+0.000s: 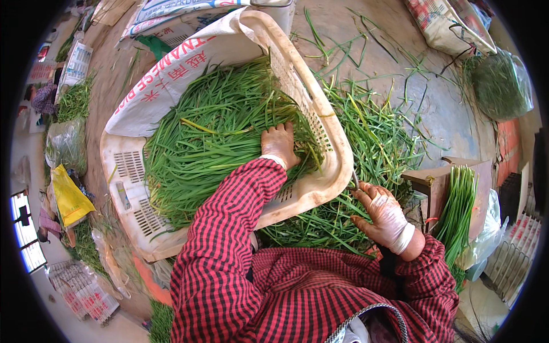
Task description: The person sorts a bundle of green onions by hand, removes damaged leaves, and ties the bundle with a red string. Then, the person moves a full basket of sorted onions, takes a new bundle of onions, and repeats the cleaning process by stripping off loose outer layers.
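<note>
A big off-white plastic basket (pixel 339 191) with slotted walls sits tilted before me, partly lined with a white woven sack (pixel 177 71). Long green chives (pixel 200 154) fill it. My left hand (pixel 278 144) reaches over the near side, fingers curled down into the chives by the right wall; the leaves hide its fingertips. Just outside the basket's right corner is my right hand (pixel 382 214), in a thin whitish glove. Its fingers are bent around something small with a thin dark metal part showing; I cannot make out what it is.
Loose chive leaves (pixel 372 126) lie heaped right of and under the basket. An upright chive bundle (pixel 457 208) leans by a cardboard box (pixel 432 174). Farther off are a filled clear bag (pixel 503 86), a woven sack (pixel 446 26) and, at left, a yellow bag (pixel 70 195).
</note>
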Motion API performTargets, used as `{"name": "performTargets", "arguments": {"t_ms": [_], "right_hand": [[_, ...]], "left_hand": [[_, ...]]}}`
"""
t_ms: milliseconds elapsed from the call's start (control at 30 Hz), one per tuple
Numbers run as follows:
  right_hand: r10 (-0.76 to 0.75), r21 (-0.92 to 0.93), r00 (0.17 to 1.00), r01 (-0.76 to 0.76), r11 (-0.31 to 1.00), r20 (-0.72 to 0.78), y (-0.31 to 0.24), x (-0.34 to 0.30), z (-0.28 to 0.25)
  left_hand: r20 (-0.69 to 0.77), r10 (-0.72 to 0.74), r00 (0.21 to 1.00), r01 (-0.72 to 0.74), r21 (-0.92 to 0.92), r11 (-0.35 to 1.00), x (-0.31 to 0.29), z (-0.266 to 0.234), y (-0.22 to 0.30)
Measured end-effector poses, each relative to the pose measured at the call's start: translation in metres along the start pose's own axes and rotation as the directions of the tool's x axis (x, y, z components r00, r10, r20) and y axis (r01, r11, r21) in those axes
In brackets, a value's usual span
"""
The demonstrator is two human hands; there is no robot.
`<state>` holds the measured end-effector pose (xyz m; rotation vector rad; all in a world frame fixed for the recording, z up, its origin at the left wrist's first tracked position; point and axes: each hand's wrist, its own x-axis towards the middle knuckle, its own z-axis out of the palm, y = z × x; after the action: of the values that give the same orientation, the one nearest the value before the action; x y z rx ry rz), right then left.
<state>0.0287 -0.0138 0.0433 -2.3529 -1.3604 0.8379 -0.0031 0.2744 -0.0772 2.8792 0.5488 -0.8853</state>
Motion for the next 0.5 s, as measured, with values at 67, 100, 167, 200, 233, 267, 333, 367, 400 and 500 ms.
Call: {"name": "performTargets", "arguments": {"t_ms": [67, 100, 167, 200, 233, 267, 333, 367, 400, 500], "right_hand": [[0.003, 0.014, 1.0, -0.004, 1.0, 0.016, 0.001, -0.002, -0.003], [-0.004, -0.004, 1.0, 0.004, 1.0, 0.014, 0.001, -0.002, -0.006], [-0.007, 0.042, 0.999, 0.008, 0.999, -0.033, 0.006, -0.003, -0.01], [-0.005, 0.063, 0.999, 0.009, 0.998, -0.053, 0.007, -0.002, -0.013], [0.004, 0.055, 0.996, 0.001, 0.999, -0.09, 0.005, -0.001, -0.019], [0.025, 0.111, 0.993, -0.013, 0.994, -0.114, 0.005, 0.002, -0.026], [0.055, 0.3, 0.974, 0.015, 0.954, -0.222, 0.009, 0.003, -0.028], [0.061, 0.462, 0.969, 0.058, 0.885, -0.239, 0.005, 0.009, -0.035], [0.054, 0.556, 0.969, 0.093, 0.826, -0.242, -0.004, 0.015, -0.043], [-0.18, 0.559, 0.955, 0.284, 0.779, -0.236, -0.039, 0.055, -0.057]], "left_hand": [[0.035, 0.013, 0.999, -0.012, -0.017, 1.0, 0.009, 0.0, -0.003], [-0.028, 0.021, 0.999, -0.023, -0.077, 0.997, 0.005, 0.003, -0.007], [-0.085, 0.045, 0.995, -0.067, -0.271, 0.96, -0.001, 0.001, -0.025], [-0.158, 0.05, 0.986, -0.11, -0.395, 0.912, -0.005, 0.004, -0.04], [-0.186, 0.065, 0.98, -0.159, -0.55, 0.82, -0.01, 0.002, -0.057], [-0.239, 0.09, 0.967, -0.227, -0.643, 0.732, -0.017, -0.001, -0.077], [-0.35, 0.12, 0.929, -0.366, -0.824, 0.433, -0.031, -0.001, -0.117], [-0.31, 0.092, 0.946, -0.324, -0.902, 0.285, -0.041, -0.005, -0.134], [-0.266, 0.07, 0.961, -0.273, -0.953, 0.127, -0.051, -0.008, -0.149], [-0.198, -0.024, 0.98, -0.199, -0.962, -0.186, -0.076, -0.014, -0.185]]}}
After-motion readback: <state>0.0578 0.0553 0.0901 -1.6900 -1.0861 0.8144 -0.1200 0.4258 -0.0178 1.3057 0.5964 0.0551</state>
